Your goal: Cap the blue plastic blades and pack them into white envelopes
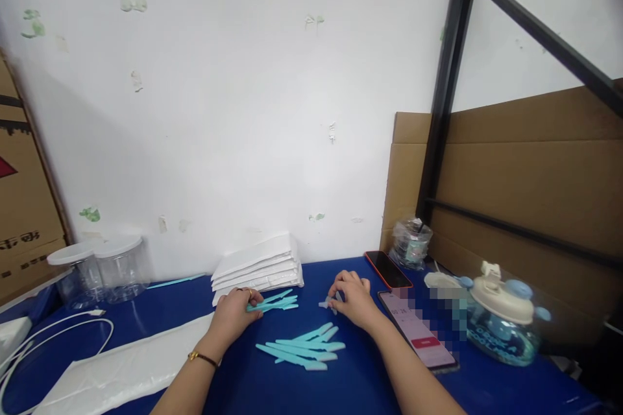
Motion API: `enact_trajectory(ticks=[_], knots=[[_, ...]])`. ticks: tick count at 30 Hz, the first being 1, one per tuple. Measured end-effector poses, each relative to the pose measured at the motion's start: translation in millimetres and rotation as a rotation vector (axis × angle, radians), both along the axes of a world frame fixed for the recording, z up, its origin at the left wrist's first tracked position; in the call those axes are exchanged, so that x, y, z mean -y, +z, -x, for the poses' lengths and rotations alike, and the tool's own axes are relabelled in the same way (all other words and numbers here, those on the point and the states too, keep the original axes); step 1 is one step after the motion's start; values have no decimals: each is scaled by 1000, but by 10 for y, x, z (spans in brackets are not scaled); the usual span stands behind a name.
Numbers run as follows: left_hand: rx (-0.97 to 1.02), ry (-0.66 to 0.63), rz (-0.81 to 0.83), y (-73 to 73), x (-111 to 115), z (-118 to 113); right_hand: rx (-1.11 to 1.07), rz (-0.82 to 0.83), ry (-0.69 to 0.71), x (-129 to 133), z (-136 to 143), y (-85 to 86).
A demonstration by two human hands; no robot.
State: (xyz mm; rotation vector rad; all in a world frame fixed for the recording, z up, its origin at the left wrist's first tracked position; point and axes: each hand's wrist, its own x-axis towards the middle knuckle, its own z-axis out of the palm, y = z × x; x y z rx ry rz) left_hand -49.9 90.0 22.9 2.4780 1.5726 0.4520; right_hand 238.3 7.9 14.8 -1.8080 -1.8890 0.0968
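Observation:
My left hand [232, 316] is closed, its thumb and fingers round the near ends of several teal eyebrow razors [280, 304] that fan out to the right. In front of it, a loose pile of similar teal razors [306, 349] lies on the blue table [272, 395], their wider ends pointing right. My right hand [354, 299] is at the table to the right, fingers curled down and pinched on small translucent plastic pieces [324, 304]. Exactly how many pieces are under its fingers is hidden.
Behind my left hand is a stack of white padded envelopes [257, 266]; another long white envelope [131, 363] lies left. Two clear jars [121, 269] and a white cable [58, 318] are farther left. Right are a dark phone [388, 270], a lit phone [413, 331] and a water bottle [503, 318].

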Motion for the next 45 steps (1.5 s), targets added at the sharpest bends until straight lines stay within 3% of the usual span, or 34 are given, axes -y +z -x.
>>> enact_trajectory(ticks=[3, 6, 10, 14, 17, 20, 23, 25, 27, 30, 33, 36, 40, 45], knots=[[53, -32, -43, -14, 25, -29, 11, 82, 158, 49, 40, -6], [134, -157, -15, -7, 145, -147, 25, 146, 293, 70, 91, -23], [136, -298, 69, -22, 334, -326, 30, 163, 330, 64, 141, -37], [52, -331, 68, -32, 398, -433, 31, 138, 353, 59, 182, -36], [15, -281, 11, 15, 338, -393, 28, 55, 327, 40, 152, -24], [6, -170, -35, 62, 225, -243, 33, -13, 202, 14, 61, -3], [-8, -51, -36, 56, 128, -94, 12, -8, 102, 25, -24, 22], [7, -14, -51, 33, 105, -58, -4, 29, 136, 61, -52, 35], [49, -36, -58, 17, 128, -82, -5, 113, 225, 106, -58, 41], [107, -164, 3, 12, 234, -193, 20, 248, 333, 155, -35, 34], [114, -313, 77, 6, 366, -329, 27, 276, 348, 163, 30, 20], [65, -377, 92, -5, 443, -436, 18, 239, 324, 148, 112, 23], [-3, -342, -30, 18, 388, -429, 34, 148, 263, 108, 117, 45], [-46, -172, -139, 36, 181, -178, 15, 52, 85, 70, -28, 53]])
